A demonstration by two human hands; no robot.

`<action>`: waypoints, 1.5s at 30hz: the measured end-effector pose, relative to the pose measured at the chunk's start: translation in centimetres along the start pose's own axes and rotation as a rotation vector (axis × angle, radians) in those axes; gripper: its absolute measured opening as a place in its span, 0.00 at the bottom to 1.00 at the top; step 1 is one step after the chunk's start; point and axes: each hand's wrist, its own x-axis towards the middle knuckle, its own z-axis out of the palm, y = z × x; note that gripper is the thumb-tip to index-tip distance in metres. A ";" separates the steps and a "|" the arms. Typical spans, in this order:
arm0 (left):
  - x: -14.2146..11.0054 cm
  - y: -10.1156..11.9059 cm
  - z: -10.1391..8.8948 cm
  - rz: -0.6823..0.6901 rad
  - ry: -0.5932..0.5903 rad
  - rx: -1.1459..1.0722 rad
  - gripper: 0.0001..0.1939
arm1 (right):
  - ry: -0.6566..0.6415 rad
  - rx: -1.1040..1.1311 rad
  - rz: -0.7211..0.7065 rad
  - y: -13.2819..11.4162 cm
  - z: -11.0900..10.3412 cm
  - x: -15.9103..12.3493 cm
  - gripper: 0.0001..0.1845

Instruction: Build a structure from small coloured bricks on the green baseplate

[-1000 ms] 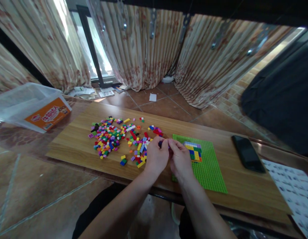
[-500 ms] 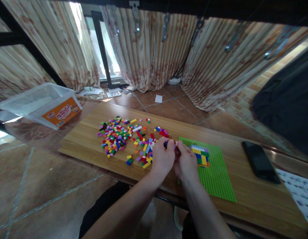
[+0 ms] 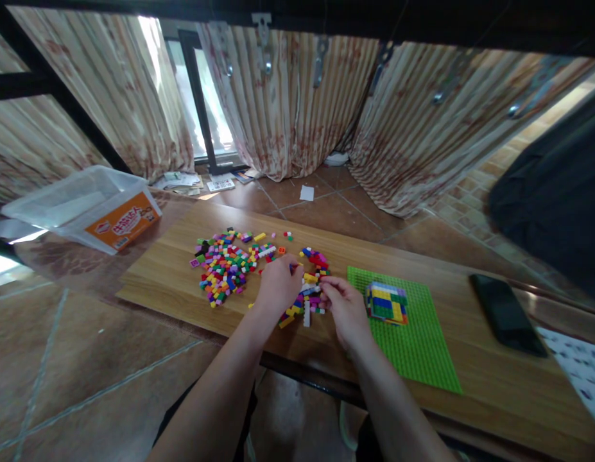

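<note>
My left hand (image 3: 280, 283) is over the middle of the loose toy bricks, with its fingers closed in a pinch. A dark blue toy brick (image 3: 292, 266) shows at its fingertips. My right hand (image 3: 346, 311) reaches in at the right edge of the near pile of toy bricks (image 3: 310, 290), thumb and fingers pressed together. What they pinch, if anything, is too small to make out. A long pale grey brick (image 3: 307, 314) lies between the hands. Beside my right hand, a layered block of bricks (image 3: 388, 303) in yellow, blue, green and white sits on a green baseplate (image 3: 422, 353).
A larger heap of mixed bricks (image 3: 224, 269) spreads to the left on the wooden table (image 3: 167, 276). A black phone (image 3: 508, 314) lies at the right, near a printed sheet (image 3: 574, 366). At the far left stands a clear plastic bin (image 3: 85, 205) with an orange label.
My hands were together beside the baseplate's left edge. They have parted: the left moved left over the bricks, the right slightly left and down, uncovering bricks between them.
</note>
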 end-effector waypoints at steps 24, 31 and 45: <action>1.6 -2.8 -1.8 0.082 -0.067 0.026 0.11 | -0.011 -0.435 -0.379 -0.8 -1.4 -0.1 0.11; 1.2 -3.1 -1.3 0.218 -0.231 0.014 0.04 | -0.058 -0.658 -0.525 -1.1 -0.9 -0.6 0.10; 1.9 -3.3 -1.5 0.104 -0.133 0.157 0.11 | -0.207 -0.852 -0.538 -0.7 0.0 -1.0 0.13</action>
